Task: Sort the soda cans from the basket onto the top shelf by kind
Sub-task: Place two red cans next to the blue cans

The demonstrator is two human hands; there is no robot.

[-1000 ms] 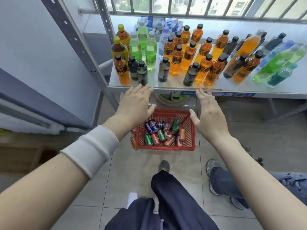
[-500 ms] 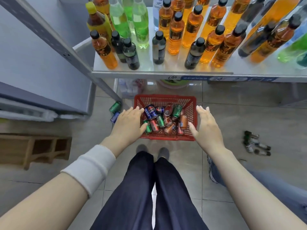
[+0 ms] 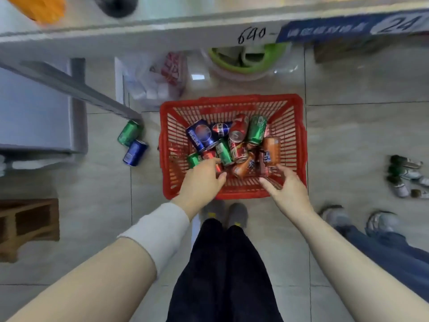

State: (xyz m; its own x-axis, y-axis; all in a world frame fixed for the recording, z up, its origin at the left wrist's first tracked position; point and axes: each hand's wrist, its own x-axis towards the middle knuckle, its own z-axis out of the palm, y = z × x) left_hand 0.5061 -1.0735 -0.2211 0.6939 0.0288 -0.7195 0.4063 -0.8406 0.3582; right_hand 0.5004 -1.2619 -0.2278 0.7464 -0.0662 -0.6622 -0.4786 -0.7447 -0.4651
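Observation:
A red plastic basket (image 3: 292, 126) stands on the tiled floor in front of my feet. Several soda cans lie jumbled inside: a blue can (image 3: 201, 135), a red can (image 3: 239, 127), green cans (image 3: 257, 130) and orange cans (image 3: 271, 148). My left hand (image 3: 201, 182) reaches over the basket's near left corner, fingertips touching a small red can (image 3: 210, 155) beside a green can (image 3: 193, 159). Over the near right part hovers my right hand (image 3: 286, 185), fingers apart, close to an orange can. Neither hand holds anything. The shelf edge (image 3: 139, 36) crosses the top of the view.
A green can (image 3: 128, 133) and a blue can (image 3: 135, 152) lie on the floor left of the basket, by the shelf leg. Small bottles (image 3: 405, 176) lie at the right. Another person's shoes (image 3: 336, 217) stand nearby. A wooden stool (image 3: 27, 226) sits left; a green bowl (image 3: 248, 59) under the shelf.
I have bent down, so the view dropped from the shelf top to the basket. Both hands moved forward and down into the basket among the cans.

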